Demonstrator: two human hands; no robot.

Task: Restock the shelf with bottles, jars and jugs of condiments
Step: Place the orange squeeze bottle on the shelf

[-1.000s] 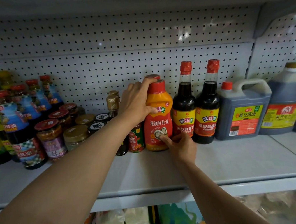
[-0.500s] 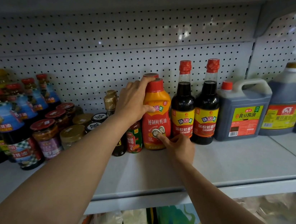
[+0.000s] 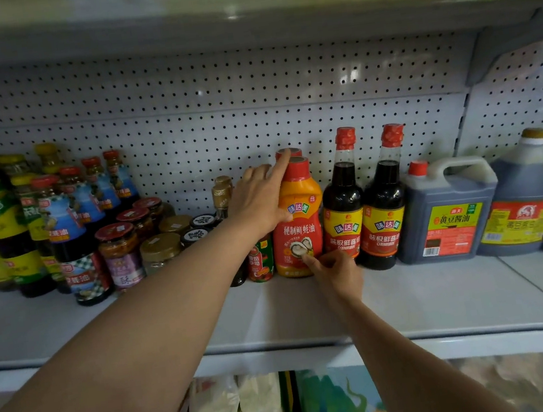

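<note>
Shelf (image 3: 413, 297): grey metal board with a pegboard back (image 3: 216, 109); goods stand in a row along the rear
Orange bottle (image 3: 300, 222): upright squeeze bottle with a red cap, at the shelf's centre, 12 o'clock from the right hand; a second red cap (image 3: 290, 152) shows just behind it
Left hand (image 3: 259, 200): rests against the orange bottle's upper left side; forefinger straight and reaching up past the cap, thumb on the shoulder of the bottle, other fingers loosely bent behind; fingers spread, not wrapped round the bottle
Right hand (image 3: 335, 271): at the base of the orange bottle, 5 o'clock from its label; forefinger tip touches the lower label, remaining fingers curled into the palm, nothing gripped
Small can (image 3: 260, 259): red and green, touching the orange bottle at its 9 o'clock, below the left wrist
Dark sauce bottles (image 3: 363, 207): two, red-capped, standing at 3 o'clock of the orange bottle, the nearer one just beside it
Jugs (image 3: 450, 213): dark liquid with handles, further toward 3 o'clock
Jars (image 3: 119, 253): lidded, at 9 o'clock of the left forearm
Blue-label bottles (image 3: 74, 238): rows at far 9 o'clock, with green-label bottles (image 3: 8, 233) beyond them
Lower shelf: packaged goods (image 3: 341, 404), blurred, at 6 o'clock
</note>
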